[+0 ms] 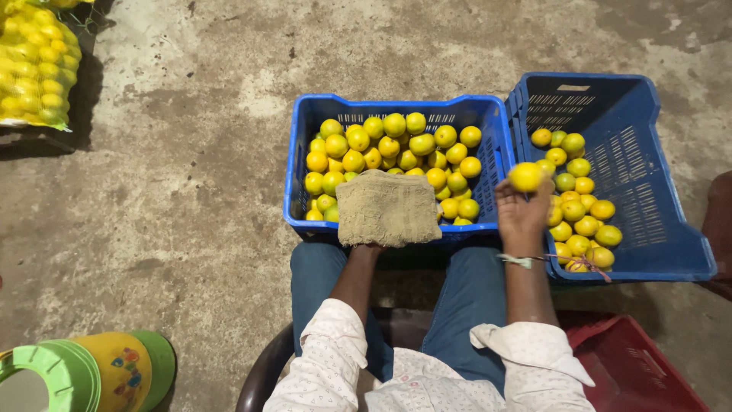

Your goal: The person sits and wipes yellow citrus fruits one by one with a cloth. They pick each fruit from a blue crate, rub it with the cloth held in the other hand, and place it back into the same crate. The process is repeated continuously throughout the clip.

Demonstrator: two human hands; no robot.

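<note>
Left hand [387, 217] hidden under tan burlap cloth [389, 207]; finger pose cannot tell. Cloth covers part of fruit in front blue crate [299, 183]. Right hand [523, 210] fingertips pinching round yellow citrus fruit [526, 176], held above hand, between both crates, beside right blue crate [656, 229].

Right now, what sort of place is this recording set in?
Probably a fruit sorting or packing spot, perhaps a market backroom. A blue crate full of yellow-green citrus sits on bare concrete floor, a second blue crate is partly filled, and a mesh sack of fruit lies nearby.
</note>
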